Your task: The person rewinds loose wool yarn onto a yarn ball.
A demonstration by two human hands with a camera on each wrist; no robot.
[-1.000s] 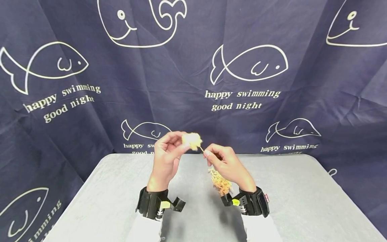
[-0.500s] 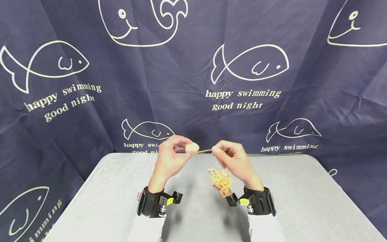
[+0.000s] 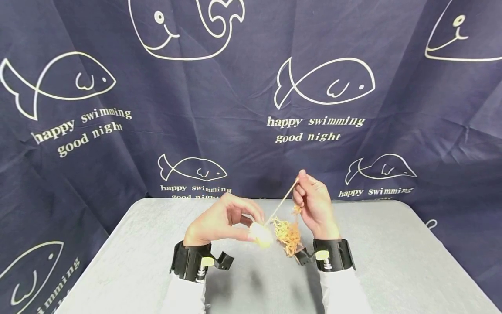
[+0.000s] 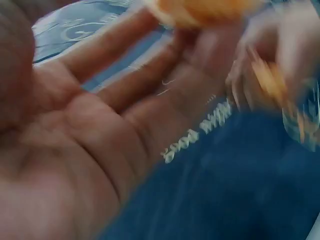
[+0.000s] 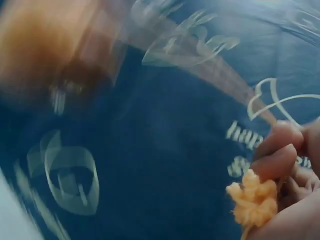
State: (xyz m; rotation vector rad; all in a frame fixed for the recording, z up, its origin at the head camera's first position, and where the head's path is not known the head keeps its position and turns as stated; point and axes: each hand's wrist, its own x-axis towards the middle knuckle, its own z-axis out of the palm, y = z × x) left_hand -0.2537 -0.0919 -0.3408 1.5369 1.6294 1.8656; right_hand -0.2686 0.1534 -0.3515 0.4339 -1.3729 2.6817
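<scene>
Nearest, two white sleeves end in black wrist-mounted camera bands (image 3: 192,263), one on each forearm, above the pale grey fabric-covered desk (image 3: 125,266). Just beyond them the left hand (image 3: 219,221) hovers low over the desk with its thumb and fingertips closed in a pinch on a small pale yellow fluffy ball of yarn (image 3: 260,234); in the left wrist view the palm (image 4: 75,150) fills the picture and the yellow ball (image 4: 200,10) sits blurred at the fingertips. From that ball a thin tan strand of yarn (image 3: 281,203) runs taut, up and to the right, to the right hand (image 3: 315,206). Its grip is clamped on the upper end of the strand, fingers curled round it. A little orange tuft (image 3: 296,210) shows against that hand's palm side; the right wrist view shows the same orange tuft (image 5: 252,200) tucked under the curled fingers (image 5: 277,150), though much of that picture is blurred. Between the two hands a loose tangle of orange and yellow yarn (image 3: 287,235) lies on the desk, just beside the yellow ball. Farther back, behind the desk's rear edge, hangs a dark navy cloth backdrop (image 3: 243,87) printed with white fish and whale outlines and the words "happy swimming good night".
</scene>
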